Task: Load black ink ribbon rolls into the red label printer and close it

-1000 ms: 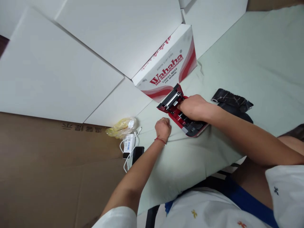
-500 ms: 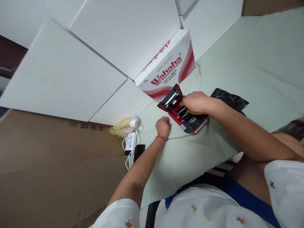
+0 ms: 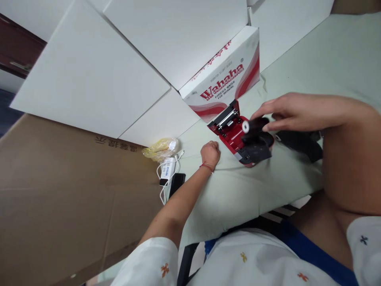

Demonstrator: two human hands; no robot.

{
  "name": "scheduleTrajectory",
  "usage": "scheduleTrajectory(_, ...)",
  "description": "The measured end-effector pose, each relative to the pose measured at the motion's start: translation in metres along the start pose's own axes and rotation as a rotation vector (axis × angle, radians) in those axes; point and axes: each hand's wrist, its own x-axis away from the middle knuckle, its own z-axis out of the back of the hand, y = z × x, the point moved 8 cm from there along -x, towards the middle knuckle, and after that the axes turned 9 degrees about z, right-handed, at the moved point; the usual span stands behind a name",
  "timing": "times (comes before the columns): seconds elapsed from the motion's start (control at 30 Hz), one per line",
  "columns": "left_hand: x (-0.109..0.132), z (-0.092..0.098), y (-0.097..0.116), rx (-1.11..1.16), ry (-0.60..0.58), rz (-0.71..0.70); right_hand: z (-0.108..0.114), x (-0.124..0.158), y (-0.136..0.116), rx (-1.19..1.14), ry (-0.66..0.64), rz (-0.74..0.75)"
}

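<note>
My right hand (image 3: 293, 113) pinches a black roll with a white core (image 3: 256, 125) between thumb and fingers, just above a small red-and-black printer (image 3: 228, 137). A dark sheet (image 3: 256, 150) hangs from the roll over the printer's front side. The printer's lid (image 3: 225, 118) stands raised, showing a metal bar inside and a bare red compartment. My left hand (image 3: 210, 154) rests as a fist on the cloth, left of the printer, with nothing showing in it. Beyond the printer, another black roll with a loose black sheet (image 3: 300, 145) lies partly behind my right forearm.
A white-and-red Wahaha box (image 3: 224, 81) stands behind the printer, against white panels (image 3: 98, 75). On the left are a crumpled yellow plastic bag (image 3: 160, 149), a white adapter with a cable (image 3: 167, 170) and a black phone (image 3: 177, 183). A brown cardboard sheet (image 3: 59, 178) borders the table.
My right hand has lifted the black roll up out of the printer's compartment and moved to the right. My left fist stays on the cloth. The view has shifted a little.
</note>
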Motion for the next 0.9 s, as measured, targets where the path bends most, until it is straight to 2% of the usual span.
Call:
scheduleTrajectory(0.07,0.000,-0.001,-0.001,0.003,0.002,0.001,0.017,0.022,0.025,-0.022,0.078,-0.111)
scheduleTrajectory(0.13,-0.001,-0.002,-0.001,0.005,0.005,0.000,0.021,0.039,0.052,-0.037,0.102,-0.213)
scheduleTrajectory(0.27,-0.001,-0.001,-0.001,0.005,0.017,-0.002,0.001,0.048,0.084,-0.154,-0.003,-0.295)
scheduleTrajectory(0.37,-0.001,0.000,-0.001,0.001,0.022,0.001,-0.020,0.040,0.090,-0.145,-0.091,-0.336)
scheduleTrajectory(0.53,-0.002,0.000,-0.001,0.004,0.021,0.000,-0.043,0.023,0.087,-0.072,-0.143,-0.332)
scheduleTrajectory(0.6,-0.002,-0.001,-0.002,0.014,0.022,0.005,-0.041,0.022,0.092,-0.017,-0.119,-0.361)
scheduleTrajectory(0.77,-0.002,0.000,-0.004,0.075,0.025,0.021,-0.009,0.038,0.117,0.202,0.081,-0.503)
scheduleTrajectory(0.83,-0.002,0.001,-0.004,0.115,0.024,0.029,-0.011,0.041,0.127,0.208,0.094,-0.508)
scheduleTrajectory(0.9,-0.002,0.002,-0.005,0.165,0.021,0.042,-0.023,0.038,0.132,0.167,0.063,-0.447)
